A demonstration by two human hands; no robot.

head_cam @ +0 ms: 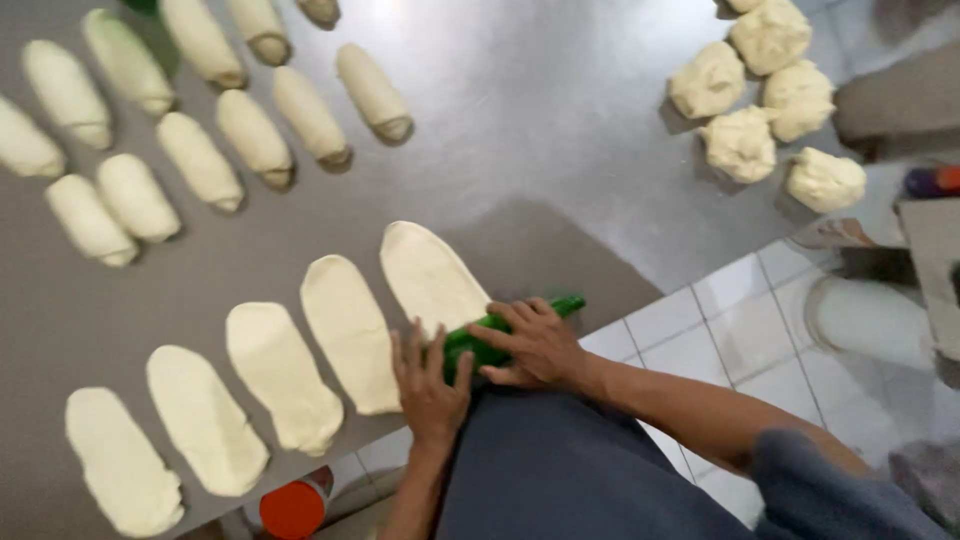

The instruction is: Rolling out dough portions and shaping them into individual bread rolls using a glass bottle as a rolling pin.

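Dough is what I am working on here, and the green bottle [500, 335] is my landmark. I am looking down at both hands lying on that bottle, which is resting on its side at the near edge of the grey tabletop [540, 130]. My left hand [430, 375] is pressing flat on the bottle's lower end with fingers spread wide; my right hand [535, 345] is lying over its middle, fingers stretched long and resting rather than clenched. Neither hand is closing around it.

The bottle is sitting on the near end of a flattened oval of dough [432, 275]. Four more flattened ovals [280, 375] are lying in a row to the left of the bottle. Beyond it and further left, rolled loaves [200, 160] are sitting in rows. Rough dough lumps [745, 140] are sitting well apart, beyond it on the right.

I am judging the bottle to be stiff, smooth and likely slippery, best pressed from above with the palms toward either end. The dough looks soft and light and is probably easy to tear, so a sheet wants lifting from underneath.
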